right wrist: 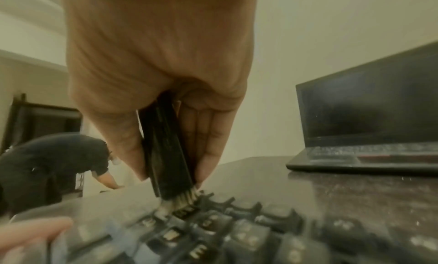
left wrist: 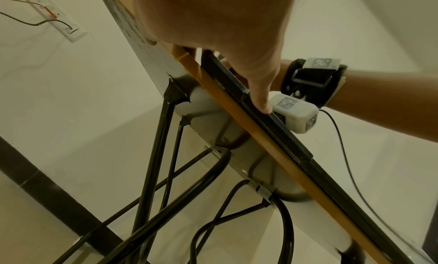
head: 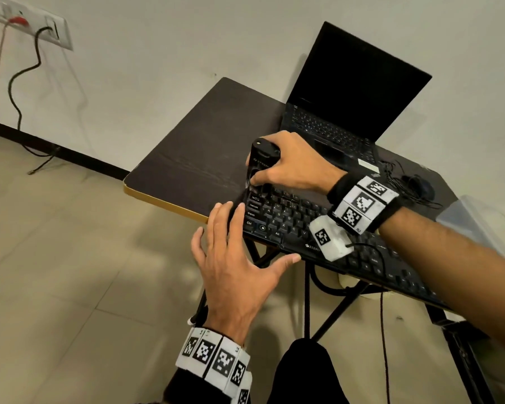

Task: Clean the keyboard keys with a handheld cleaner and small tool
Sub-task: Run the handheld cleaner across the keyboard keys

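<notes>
A black keyboard (head: 292,217) lies along the near edge of a dark table (head: 204,141). My right hand (head: 286,167) grips a black handheld cleaner (head: 263,158) upright over the keyboard's far left corner. In the right wrist view the cleaner (right wrist: 168,155) ends in pale bristles (right wrist: 182,197) that touch the top-row keys (right wrist: 237,230). My left hand (head: 236,266) is spread flat at the keyboard's left end, fingers straight. Its thumb (left wrist: 260,95) presses the keyboard's front edge (left wrist: 284,135).
An open laptop (head: 356,91) with a dark screen stands behind the keyboard. A black mouse (head: 420,186) with its cable lies to the right, near a clear plastic box (head: 478,217). The table's folding metal legs (left wrist: 154,155) stand below. Another person (right wrist: 52,165) bends over in the background.
</notes>
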Motion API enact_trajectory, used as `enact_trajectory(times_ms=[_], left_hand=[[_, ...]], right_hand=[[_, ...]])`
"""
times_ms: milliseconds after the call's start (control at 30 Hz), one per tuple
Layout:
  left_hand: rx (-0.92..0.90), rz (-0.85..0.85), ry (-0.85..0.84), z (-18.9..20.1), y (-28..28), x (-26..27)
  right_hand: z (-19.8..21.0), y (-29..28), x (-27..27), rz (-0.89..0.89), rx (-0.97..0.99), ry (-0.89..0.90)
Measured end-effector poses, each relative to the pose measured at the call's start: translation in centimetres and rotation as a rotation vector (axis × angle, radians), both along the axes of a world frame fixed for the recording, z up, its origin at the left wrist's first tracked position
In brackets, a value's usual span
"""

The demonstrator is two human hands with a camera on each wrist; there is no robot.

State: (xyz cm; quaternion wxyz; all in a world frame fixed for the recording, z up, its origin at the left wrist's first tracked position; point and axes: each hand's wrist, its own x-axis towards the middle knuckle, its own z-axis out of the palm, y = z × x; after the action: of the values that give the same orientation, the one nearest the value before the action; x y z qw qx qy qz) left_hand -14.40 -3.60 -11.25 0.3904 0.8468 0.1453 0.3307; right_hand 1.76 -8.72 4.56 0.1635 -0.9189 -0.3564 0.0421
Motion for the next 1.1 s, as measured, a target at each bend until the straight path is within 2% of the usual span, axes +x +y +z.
enact_trajectory(times_ms=[267, 400, 433, 533, 600, 700, 867, 1000, 1100], left_hand=[[-0.001, -0.001, 0.011, 0.1, 0.0, 0.0], [-0.006, -0.003, 0.004, 0.2, 0.0, 0.0], [-0.004, 0.001, 0.008, 0.2, 0.0, 0.1], [0.005, -0.009, 0.021, 0.1, 0.0, 0.0], [0.006, -0.007, 0.019, 0.1, 0.1, 0.0], [0.009, 0.005, 0.014, 0.2, 0.1, 0.0], [0.017, -0.003, 0.019, 0.1, 0.0, -0.1], [0.016, 0.006, 0.013, 0.2, 0.0, 0.0], [0.028, 0.007, 0.004, 0.2, -0.1, -0.1]], right_hand=[[0.1, 0.7, 0.4, -0.058, -0.043, -0.075], [-0.1, 0.5, -1.7, 0.065, -0.023, 0.018], [-0.3, 0.7, -1.7, 0.072, -0.035, -0.007], [0.1, 0.4, 0.2, -0.040, -0.014, -0.072], [0.3, 0.1, 0.6, -0.055, 0.004, -0.039], [0.0, -0.6, -1.0, 0.032, 0.025, 0.067], [0.2, -1.6, 0.4, -0.054, 0.039, 0.045], [0.1, -1.8, -1.4, 0.070, -0.005, 0.100], [0.6, -2.3, 0.4, -0.031, 0.025, 0.057]])
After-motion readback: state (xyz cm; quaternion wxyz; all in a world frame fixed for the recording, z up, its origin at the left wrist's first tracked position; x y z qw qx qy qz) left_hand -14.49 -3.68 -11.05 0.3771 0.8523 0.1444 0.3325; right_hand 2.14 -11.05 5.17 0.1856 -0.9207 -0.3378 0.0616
